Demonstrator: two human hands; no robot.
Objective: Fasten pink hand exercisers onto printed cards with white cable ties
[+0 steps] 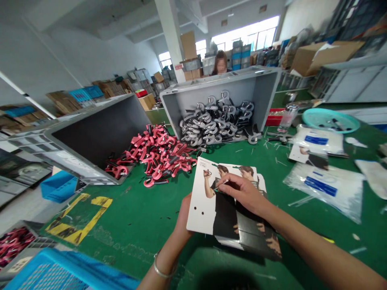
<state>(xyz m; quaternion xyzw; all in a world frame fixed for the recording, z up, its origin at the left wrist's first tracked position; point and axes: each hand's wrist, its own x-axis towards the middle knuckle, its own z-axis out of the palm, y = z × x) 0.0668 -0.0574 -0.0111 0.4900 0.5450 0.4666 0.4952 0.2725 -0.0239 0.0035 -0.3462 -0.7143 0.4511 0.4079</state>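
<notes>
My left hand (183,215) grips the left edge of a stack of printed cards (211,201), white and black with a photo of a person on them, held over the green table (136,213). My right hand (242,193) rests on top of the stack with its fingers curled, pinching at the top card near its middle. More cards of the same kind fan out beneath, toward the lower right.
A tipped grey bin (260,86) spills grey hand grippers (217,121); another tipped bin (90,137) spills red ones (157,155). Bags of white ties (326,185) lie at right beside a teal bowl (331,120). A blue crate (60,274) sits near left. A person sits behind the bins.
</notes>
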